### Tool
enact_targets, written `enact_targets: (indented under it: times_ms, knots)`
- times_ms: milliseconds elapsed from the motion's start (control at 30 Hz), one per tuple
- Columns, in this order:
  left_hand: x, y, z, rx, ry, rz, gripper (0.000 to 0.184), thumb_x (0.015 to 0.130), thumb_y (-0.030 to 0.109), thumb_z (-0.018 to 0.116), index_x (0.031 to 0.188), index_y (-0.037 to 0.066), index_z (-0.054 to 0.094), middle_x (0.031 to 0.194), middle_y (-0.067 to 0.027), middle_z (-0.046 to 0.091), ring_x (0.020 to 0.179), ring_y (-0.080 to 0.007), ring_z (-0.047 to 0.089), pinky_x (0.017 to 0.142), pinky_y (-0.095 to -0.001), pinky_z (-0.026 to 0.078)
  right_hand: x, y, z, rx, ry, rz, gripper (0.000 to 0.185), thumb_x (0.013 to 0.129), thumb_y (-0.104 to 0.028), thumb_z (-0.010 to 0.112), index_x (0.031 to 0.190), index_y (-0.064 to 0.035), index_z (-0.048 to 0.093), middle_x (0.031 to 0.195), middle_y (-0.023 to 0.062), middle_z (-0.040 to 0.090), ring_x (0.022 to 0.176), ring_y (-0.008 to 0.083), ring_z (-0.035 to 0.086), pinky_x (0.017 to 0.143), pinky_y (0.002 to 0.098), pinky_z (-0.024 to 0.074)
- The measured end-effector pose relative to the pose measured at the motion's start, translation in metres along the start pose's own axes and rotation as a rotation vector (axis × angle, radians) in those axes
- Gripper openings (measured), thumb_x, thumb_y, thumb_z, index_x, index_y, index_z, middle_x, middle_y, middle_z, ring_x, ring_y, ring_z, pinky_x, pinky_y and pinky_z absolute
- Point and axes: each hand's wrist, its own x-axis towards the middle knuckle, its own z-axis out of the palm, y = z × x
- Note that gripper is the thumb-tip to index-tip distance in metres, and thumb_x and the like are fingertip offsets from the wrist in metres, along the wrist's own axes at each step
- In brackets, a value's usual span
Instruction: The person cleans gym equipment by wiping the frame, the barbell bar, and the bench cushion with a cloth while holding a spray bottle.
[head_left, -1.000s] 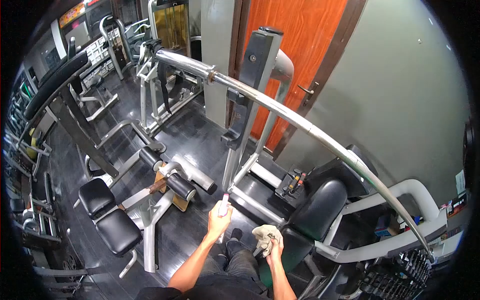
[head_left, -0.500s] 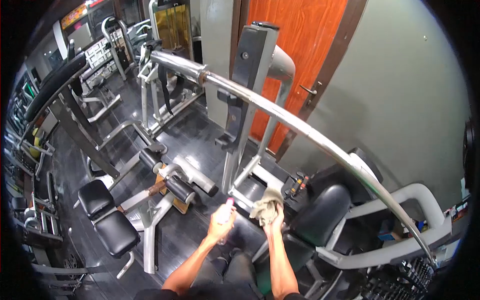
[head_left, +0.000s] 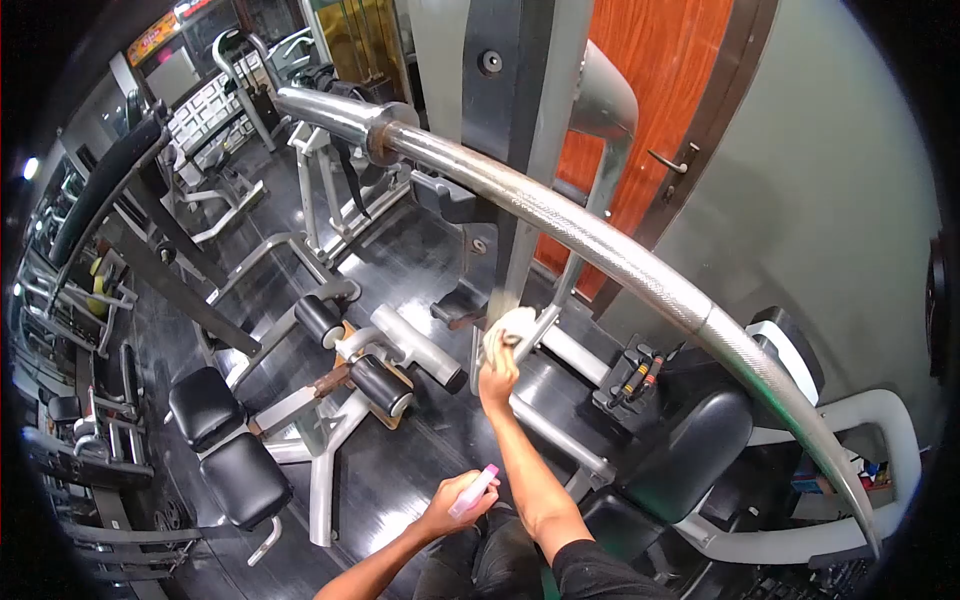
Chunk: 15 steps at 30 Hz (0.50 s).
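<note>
Near the bottom centre, my left hand (head_left: 462, 502) is closed round a small clear bottle (head_left: 474, 493) with a pink top. My right hand (head_left: 499, 372) is stretched forward, its fingers on a pale, crumpled cloth (head_left: 512, 328). That cloth lies against the lower part of the rack's upright (head_left: 510, 255), just right of a black catch. Above both hands, a long metal barbell (head_left: 590, 235) crosses the view from upper left to lower right.
A black padded bench (head_left: 690, 450) stands at the right. At the left is a machine with black seat pads (head_left: 245, 478) and rollers. Tools with coloured handles (head_left: 640, 378) lie in a black tray. Behind are an orange door (head_left: 650, 130) and a grey wall.
My right hand has moved forward and up with the cloth, onto the upright. My left hand has dropped lower with the bottle. The barbell and rack now appear nearer.
</note>
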Motion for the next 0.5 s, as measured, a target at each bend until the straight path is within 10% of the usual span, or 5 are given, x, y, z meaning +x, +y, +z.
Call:
enact_targets:
  times_ms: [167, 233, 367, 500]
  knots:
    - [0.004, -0.011, -0.003, -0.007, 0.042, 0.075, 0.017, 0.081, 0.007, 0.064, 0.096, -0.001, 0.058, 0.079, -0.0052, 0.061, 0.072, -0.0114, 0.059, 0.068, -0.025, 0.048, -0.088, 0.07, 0.009, -0.008, -0.084, 0.19, 0.043, 0.081, 0.005, 0.047, 0.123, 0.0012, 0.05, 0.105, 0.0158, 0.062, 0.094, 0.0299, 0.061, 0.085, 0.0326, 0.0479]
    - [0.008, -0.011, -0.005, 0.001, 0.071, 0.112, 0.017, 0.081, 0.007, 0.064, 0.096, -0.001, 0.058, 0.079, -0.0053, 0.061, 0.07, -0.011, 0.058, 0.066, -0.0247, 0.047, -0.096, 0.08, 0.009, 0.595, 0.111, 1.188, 0.038, 0.084, 0.002, 0.047, 0.121, -0.001, 0.051, 0.103, 0.0114, 0.062, 0.09, 0.0229, 0.062, 0.08, 0.0322, 0.0498]
    - [0.006, -0.019, -0.006, -0.046, 0.112, -0.026, 0.017, 0.082, 0.009, 0.063, 0.095, -0.002, 0.058, 0.074, -0.0054, 0.06, 0.062, -0.0092, 0.056, 0.06, -0.0234, 0.046, -0.007, 0.047, -0.01, 1.005, 0.117, 0.839, 0.031, 0.092, -0.019, 0.049, 0.119, -0.0039, 0.047, 0.077, 0.0043, 0.056, 0.055, 0.013, 0.054, 0.047, 0.0251, 0.0459]
    - [0.004, -0.013, -0.006, -0.144, 0.169, -0.032, 0.018, 0.085, 0.013, 0.061, 0.097, 0.0, 0.058, 0.071, -0.0022, 0.059, 0.059, -0.0079, 0.055, 0.056, -0.0224, 0.045, 0.077, -0.019, -0.03, 0.848, -0.091, 0.468, 0.035, 0.091, -0.003, 0.038, 0.124, 0.0004, 0.05, 0.115, 0.0125, 0.056, 0.084, 0.0125, 0.057, 0.066, 0.0242, 0.0494]
